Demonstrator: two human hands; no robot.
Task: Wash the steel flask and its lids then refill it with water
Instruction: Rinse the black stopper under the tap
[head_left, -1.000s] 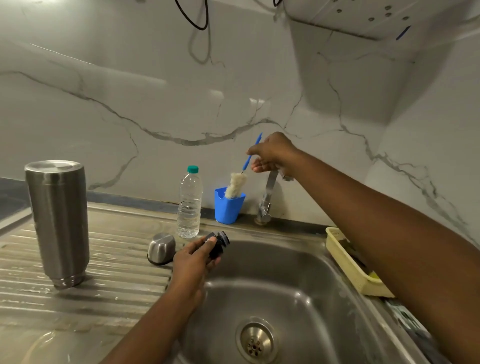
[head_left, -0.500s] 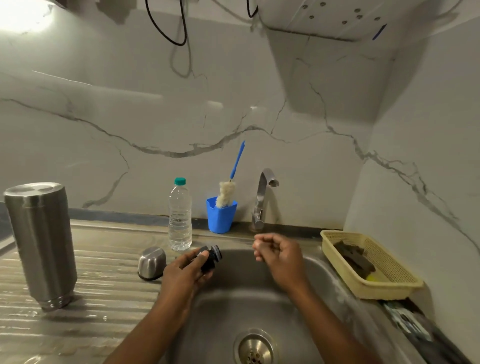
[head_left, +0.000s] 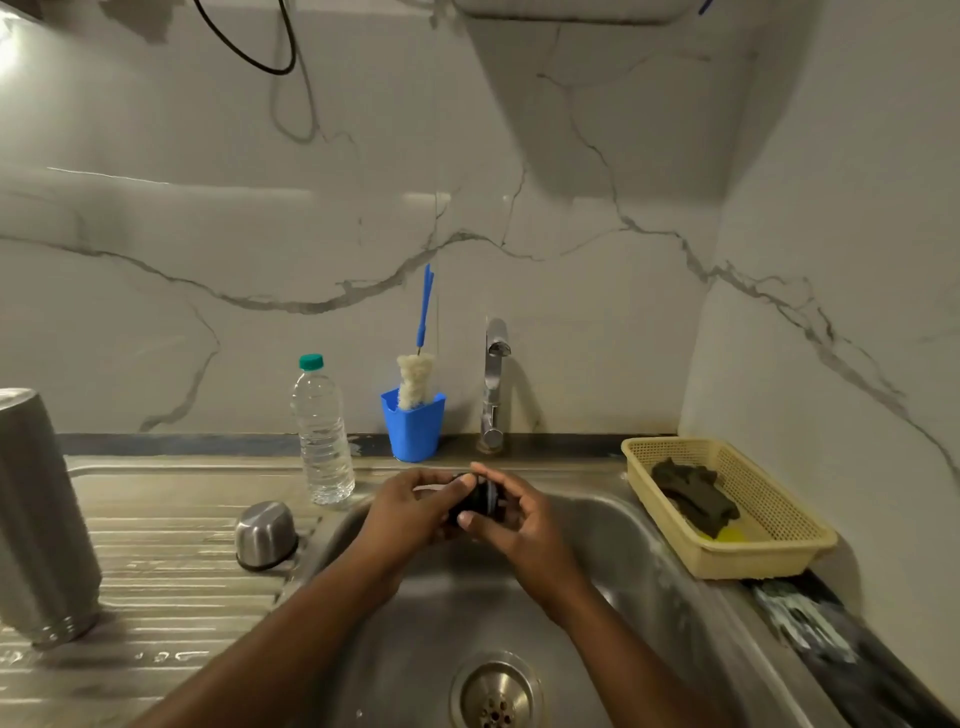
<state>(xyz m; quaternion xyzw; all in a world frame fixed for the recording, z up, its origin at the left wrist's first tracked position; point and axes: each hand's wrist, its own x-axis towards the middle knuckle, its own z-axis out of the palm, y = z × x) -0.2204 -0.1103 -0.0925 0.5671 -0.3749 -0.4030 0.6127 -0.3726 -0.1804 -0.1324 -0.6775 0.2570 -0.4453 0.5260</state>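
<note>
Black flask lid (head_left: 475, 501), pinched between left hand (head_left: 410, 514) and right hand (head_left: 524, 525) over sink (head_left: 597, 597): rub every groove, hold firmly.

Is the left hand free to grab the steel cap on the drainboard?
Not yet, probably: the left hand and right hand both grip the black lid, though nothing blocks the steel cap.
</note>
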